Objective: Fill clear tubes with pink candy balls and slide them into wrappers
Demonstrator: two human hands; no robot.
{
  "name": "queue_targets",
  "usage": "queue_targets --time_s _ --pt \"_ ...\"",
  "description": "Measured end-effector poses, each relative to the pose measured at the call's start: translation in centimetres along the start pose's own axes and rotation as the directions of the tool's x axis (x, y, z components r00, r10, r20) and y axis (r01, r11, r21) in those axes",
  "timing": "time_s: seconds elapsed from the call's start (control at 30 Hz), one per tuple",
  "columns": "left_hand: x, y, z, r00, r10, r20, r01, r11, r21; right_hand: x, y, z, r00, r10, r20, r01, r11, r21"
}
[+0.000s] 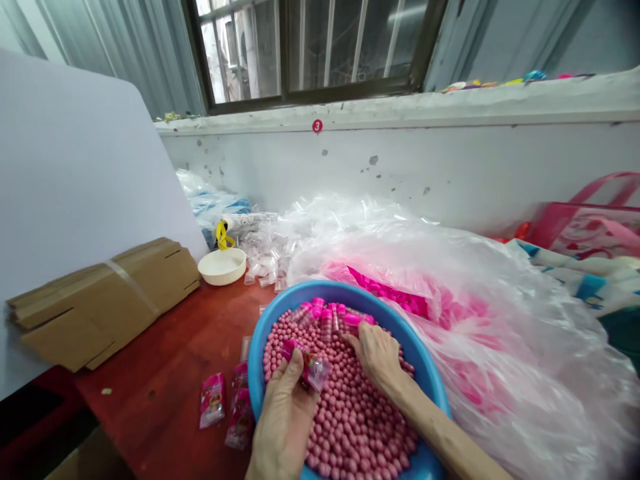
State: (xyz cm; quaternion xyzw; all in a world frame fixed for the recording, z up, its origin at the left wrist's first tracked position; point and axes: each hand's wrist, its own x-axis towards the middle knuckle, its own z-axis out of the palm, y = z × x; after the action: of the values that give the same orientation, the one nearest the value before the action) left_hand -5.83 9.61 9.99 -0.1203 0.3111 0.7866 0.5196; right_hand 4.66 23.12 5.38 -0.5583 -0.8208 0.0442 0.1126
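My left hand [285,413] pinches a small pink-printed clear plastic packet [315,370] over a blue basin [261,328]. Round pink beads [345,400] fill the basin. My right hand [377,353] reaches in from the right, with curled fingers on a pink-capped tube [356,319] at the far side; its fingertips are partly hidden. Several other clear tubes with bright pink caps [326,321] lie on the beads to the left of that hand. Beside the basin, more pink packets [213,400] rest on the red table [165,393].
Flattened cardboard [110,300] leans at the left against a white board [90,180]. A shallow white dish [223,267] and loose clear tubes [267,257] sit behind the basin. A large clear plastic bag [525,320] with pink pieces spreads along the right. A pink bag [595,223] stands far right.
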Motion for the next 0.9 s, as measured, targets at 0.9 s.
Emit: queue_targets --time_s 0.9 --pt "-0.1 -0.1 0.6 0.998 -0.045 0.037 0.047 0.997 -0.057 -9.8 -4.1 -4.7 0.982 -0.140 0.124 -0.047 0.458 0.888"
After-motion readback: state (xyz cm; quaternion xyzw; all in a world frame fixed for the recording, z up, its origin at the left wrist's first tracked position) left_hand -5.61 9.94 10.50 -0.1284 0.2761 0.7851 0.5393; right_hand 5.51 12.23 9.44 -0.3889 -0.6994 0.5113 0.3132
